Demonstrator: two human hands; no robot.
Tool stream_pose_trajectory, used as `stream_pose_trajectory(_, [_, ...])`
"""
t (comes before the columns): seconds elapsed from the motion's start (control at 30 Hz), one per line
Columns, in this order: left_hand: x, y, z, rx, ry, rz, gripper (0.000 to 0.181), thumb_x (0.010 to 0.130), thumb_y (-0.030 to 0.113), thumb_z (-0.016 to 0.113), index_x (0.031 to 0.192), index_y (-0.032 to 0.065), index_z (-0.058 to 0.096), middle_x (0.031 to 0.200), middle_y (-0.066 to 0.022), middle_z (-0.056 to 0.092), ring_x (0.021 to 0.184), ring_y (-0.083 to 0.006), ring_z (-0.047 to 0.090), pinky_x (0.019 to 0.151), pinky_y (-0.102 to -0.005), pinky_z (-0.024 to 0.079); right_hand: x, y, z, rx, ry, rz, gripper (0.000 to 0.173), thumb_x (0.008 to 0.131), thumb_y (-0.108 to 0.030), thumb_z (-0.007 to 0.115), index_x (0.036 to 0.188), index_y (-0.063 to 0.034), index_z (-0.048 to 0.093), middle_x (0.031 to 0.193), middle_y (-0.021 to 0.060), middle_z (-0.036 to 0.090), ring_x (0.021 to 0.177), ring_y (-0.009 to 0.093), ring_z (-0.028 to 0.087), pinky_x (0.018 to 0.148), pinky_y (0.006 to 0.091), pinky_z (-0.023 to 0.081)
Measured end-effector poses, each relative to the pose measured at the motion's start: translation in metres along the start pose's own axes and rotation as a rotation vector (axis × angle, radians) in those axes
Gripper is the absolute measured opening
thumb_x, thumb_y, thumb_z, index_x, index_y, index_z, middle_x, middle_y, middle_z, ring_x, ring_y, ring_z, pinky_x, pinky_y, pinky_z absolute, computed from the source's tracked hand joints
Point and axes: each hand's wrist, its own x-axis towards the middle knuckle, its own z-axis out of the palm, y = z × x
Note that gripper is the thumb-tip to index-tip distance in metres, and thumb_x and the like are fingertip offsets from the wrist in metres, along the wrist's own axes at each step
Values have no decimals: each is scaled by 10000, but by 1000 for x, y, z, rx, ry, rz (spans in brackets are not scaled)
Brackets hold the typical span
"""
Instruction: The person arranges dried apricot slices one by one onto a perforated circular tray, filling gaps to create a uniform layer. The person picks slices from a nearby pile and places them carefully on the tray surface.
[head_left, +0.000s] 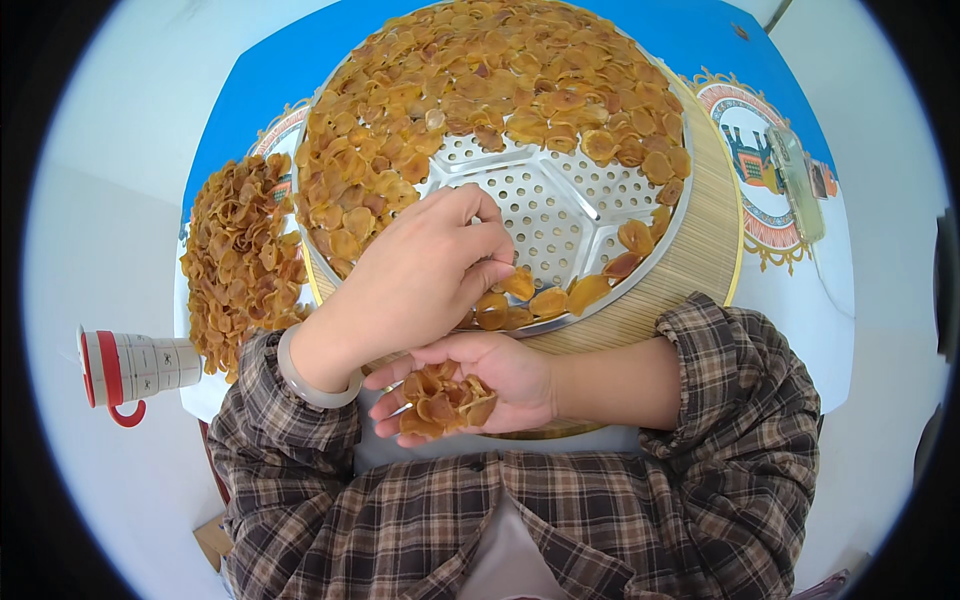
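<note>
A round perforated steel tray (541, 217) lies before me, with thin, amber dried slices (480, 82) covering its far and left parts. My left hand (442, 251) reaches over the tray's near side. Its thumb and forefinger pinch one dried slice (519, 284) close to the near rim, beside several others lying along that rim. Below it, just outside the tray, my right hand (517, 379) is turned palm up and holds a small heap of slices (442, 401). My left wrist, wearing a pale bangle (319, 386), passes above the right hand's fingers.
A large pile of the same slices (244, 262) lies left of the tray. Beyond it stands a white cup with a red lid and handle (150, 367). Under the tray is a round slatted mat (709, 225). A phone in a clear case (795, 184) lies at the right on the patterned tablecloth (810, 292).
</note>
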Motion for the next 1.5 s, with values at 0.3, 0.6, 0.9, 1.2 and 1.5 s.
stream_pose_trajectory(0.3, [2, 0, 4, 101, -2, 56, 69, 791, 47, 700, 809, 70, 637, 994, -44, 577, 976, -281, 559, 852, -383, 461, 0, 0, -4, -52, -39, 4, 463, 1041, -322, 397, 1326, 20, 522, 1248, 190, 602, 1199, 326, 580, 1015, 449, 484])
stream_pose_trajectory(0.6, [0, 5, 2, -54, 35, -60, 117, 862, 37, 651, 964, 55, 598, 845, -91, 613, 815, -299, 612, 746, -372, 495, 0, 0, -5, -91, -57, 2, 463, 1038, -329, 401, 1331, 10, 521, 1222, 178, 617, 1176, 297, 596, 1004, 425, 488])
stream_pose_trajectory(0.9, [12, 6, -11, -159, -71, 59, 85, 894, 15, 620, 973, 46, 615, 905, -96, 637, 852, -291, 629, 756, -374, 499, 1, 1, -6, -68, -38, 16, 471, 1033, -321, 405, 1342, 22, 503, 1203, 184, 616, 1166, 297, 600, 999, 424, 496])
stream_pose_trajectory(1.2, [31, 5, 1, -207, -262, 144, 167, 821, -58, 613, 956, 36, 641, 924, -98, 636, 865, -305, 635, 753, -369, 517, -1, 0, -4, -108, -12, 12, 477, 1031, -317, 414, 1346, 32, 495, 1204, 189, 627, 1166, 308, 606, 989, 432, 504])
stream_pose_trajectory(1.5, [37, 5, 9, -130, -338, 172, 215, 769, -61, 587, 950, 54, 607, 831, -89, 633, 830, -292, 639, 739, -369, 516, 0, 1, -6, -98, -24, 11, 477, 1026, -327, 437, 1333, 33, 499, 1194, 197, 628, 1163, 307, 607, 989, 430, 508])
